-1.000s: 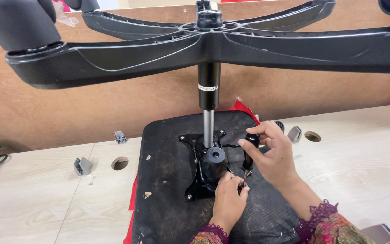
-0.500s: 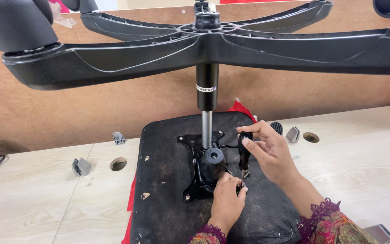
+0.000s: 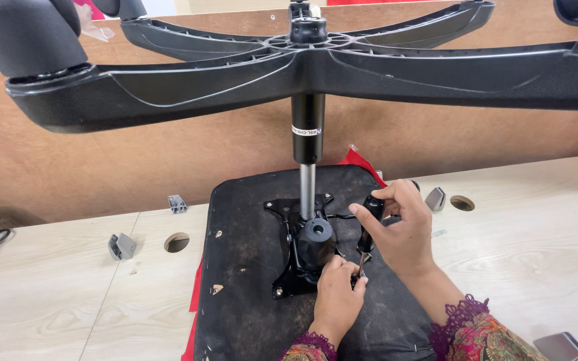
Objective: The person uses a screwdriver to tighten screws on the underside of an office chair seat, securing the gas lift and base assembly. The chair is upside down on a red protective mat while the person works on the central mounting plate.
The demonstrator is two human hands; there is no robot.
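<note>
I hold a black-handled screwdriver (image 3: 367, 230) upright in my right hand (image 3: 406, 234), my fingers wrapped closed around the dark grip at its top. The thin metal shaft runs down from the handle to a point just right of the black metal mounting plate (image 3: 296, 257), where the tip meets the plate's edge. My left hand (image 3: 336, 294) sits at the foot of that shaft, its fingers pinched shut around the lower end of the tool, close against the plate; I cannot tell whether a screw sits under them.

The mounting plate is a dull black, angular piece bolted flat to the upturned black fabric seat underside (image 3: 249, 267), which lies on the pale wooden tabletop (image 3: 55, 301). A black round boss rises from the plate's middle, and out of it stands the chrome and black gas lift column (image 3: 308, 160). Above the plate, at the top of the column, spreads the black plastic five-armed chair base (image 3: 235, 73), its arms reaching wide to both sides.

Left of the plate, on the tabletop, lie small grey metal brackets (image 3: 122, 246) beside a round hole. Red fabric (image 3: 359, 160) peeks from under the seat, behind the plate.
</note>
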